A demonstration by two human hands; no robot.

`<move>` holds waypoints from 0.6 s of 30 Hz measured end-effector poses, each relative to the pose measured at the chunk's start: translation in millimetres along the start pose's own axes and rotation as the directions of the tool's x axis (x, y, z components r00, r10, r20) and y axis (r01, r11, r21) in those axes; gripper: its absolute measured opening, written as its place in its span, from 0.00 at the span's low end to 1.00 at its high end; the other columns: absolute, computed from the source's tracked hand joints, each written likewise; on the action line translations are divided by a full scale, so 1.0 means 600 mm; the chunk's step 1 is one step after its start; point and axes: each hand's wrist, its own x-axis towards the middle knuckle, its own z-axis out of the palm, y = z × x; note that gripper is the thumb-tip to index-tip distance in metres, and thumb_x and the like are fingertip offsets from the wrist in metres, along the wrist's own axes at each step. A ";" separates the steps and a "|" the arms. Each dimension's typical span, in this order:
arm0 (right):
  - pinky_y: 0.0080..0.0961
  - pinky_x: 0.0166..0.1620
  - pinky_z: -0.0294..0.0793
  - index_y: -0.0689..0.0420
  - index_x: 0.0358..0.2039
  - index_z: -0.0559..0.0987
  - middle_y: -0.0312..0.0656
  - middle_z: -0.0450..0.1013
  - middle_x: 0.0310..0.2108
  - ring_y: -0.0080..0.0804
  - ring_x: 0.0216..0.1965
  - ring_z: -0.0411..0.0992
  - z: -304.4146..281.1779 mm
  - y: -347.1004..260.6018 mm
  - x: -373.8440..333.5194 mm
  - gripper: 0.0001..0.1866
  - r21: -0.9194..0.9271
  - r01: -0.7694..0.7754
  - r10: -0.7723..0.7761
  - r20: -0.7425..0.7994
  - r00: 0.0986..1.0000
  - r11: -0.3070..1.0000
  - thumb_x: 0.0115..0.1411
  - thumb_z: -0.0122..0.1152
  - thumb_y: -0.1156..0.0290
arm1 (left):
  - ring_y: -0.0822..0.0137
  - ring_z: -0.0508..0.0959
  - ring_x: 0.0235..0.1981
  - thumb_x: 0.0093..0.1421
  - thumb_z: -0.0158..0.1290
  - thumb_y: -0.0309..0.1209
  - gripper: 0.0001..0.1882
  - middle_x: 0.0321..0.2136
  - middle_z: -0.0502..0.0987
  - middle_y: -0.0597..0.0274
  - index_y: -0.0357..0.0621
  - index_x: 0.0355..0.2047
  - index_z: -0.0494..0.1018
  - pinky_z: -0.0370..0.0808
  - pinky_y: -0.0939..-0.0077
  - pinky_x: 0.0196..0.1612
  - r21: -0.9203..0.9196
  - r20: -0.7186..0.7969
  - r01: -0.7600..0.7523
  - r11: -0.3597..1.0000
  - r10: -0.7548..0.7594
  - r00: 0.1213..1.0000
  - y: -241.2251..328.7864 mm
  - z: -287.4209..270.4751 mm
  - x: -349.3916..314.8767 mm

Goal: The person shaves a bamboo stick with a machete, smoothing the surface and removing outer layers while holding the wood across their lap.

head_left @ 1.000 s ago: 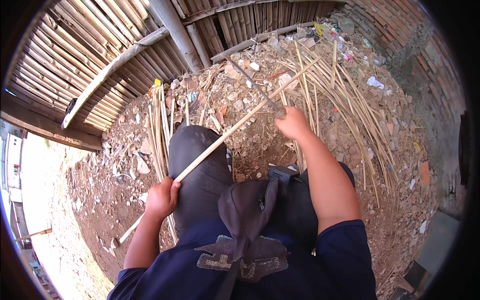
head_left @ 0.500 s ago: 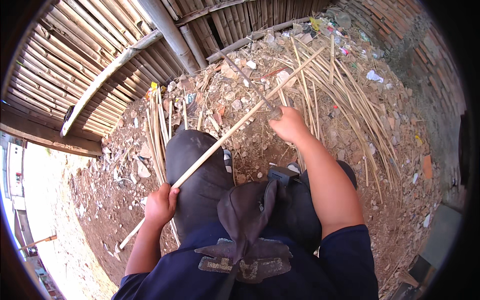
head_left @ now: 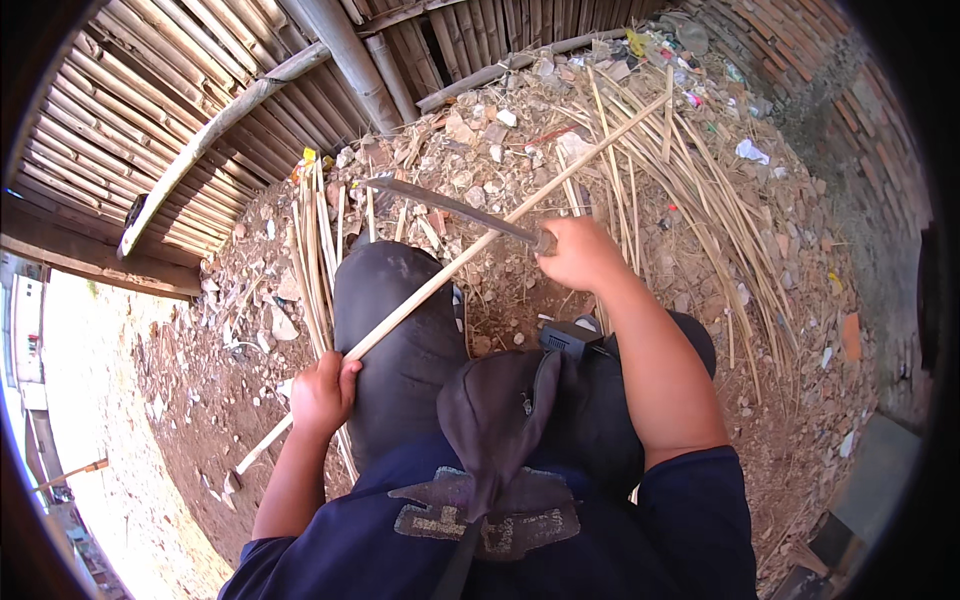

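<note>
While the left hand (head_left: 322, 393) is closed around a pale stick (head_left: 430, 285) slanting over the left knee (head_left: 385, 272), the right hand (head_left: 582, 252) clasps the handle (head_left: 547, 242) of a long knife (head_left: 455, 207) that crosses the stick, though contact is hard to tell. The blade (head_left: 410, 190) could skid along the stick toward the left hand or knee if its angle turns too shallow. Straight, slender and straw-coloured, the stick runs from beside the left forearm (head_left: 292, 490) to above pale strips (head_left: 700, 205) strewn on the littered ground (head_left: 190, 400)

The stick (head_left: 420, 297) and knife (head_left: 450, 204) cross, barring the middle; strips (head_left: 722, 235) clutter the right; ground (head_left: 190, 425) left of the left hand (head_left: 322, 395) offers room.
</note>
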 end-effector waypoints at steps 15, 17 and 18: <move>0.43 0.47 0.78 0.57 0.42 0.83 0.54 0.81 0.37 0.54 0.42 0.79 0.012 0.107 0.036 0.18 0.237 -0.147 0.175 -0.103 0.979 0.960 0.52 0.65 0.63 | 0.40 0.78 0.19 0.68 0.54 0.44 0.18 0.16 0.75 0.46 0.44 0.29 0.68 0.74 0.48 0.23 0.002 0.002 -0.038 0.999 0.038 0.999 0.012 -0.004 0.016; 0.43 0.47 0.79 0.57 0.45 0.82 0.53 0.82 0.37 0.53 0.42 0.79 0.007 0.105 0.048 0.19 0.226 -0.219 0.245 -0.093 0.965 0.949 0.52 0.65 0.64 | 0.41 0.78 0.19 0.68 0.54 0.44 0.18 0.16 0.75 0.46 0.44 0.29 0.68 0.74 0.48 0.24 0.055 0.011 -0.020 0.998 0.019 1.000 0.016 -0.014 0.016; 0.43 0.48 0.79 0.57 0.47 0.82 0.52 0.82 0.37 0.53 0.42 0.80 0.006 0.106 0.041 0.20 0.174 -0.186 0.215 -0.164 0.963 0.967 0.53 0.67 0.64 | 0.41 0.78 0.19 0.68 0.54 0.45 0.19 0.17 0.75 0.46 0.44 0.29 0.68 0.74 0.48 0.24 0.058 0.020 -0.017 0.998 0.016 1.000 0.018 -0.018 0.016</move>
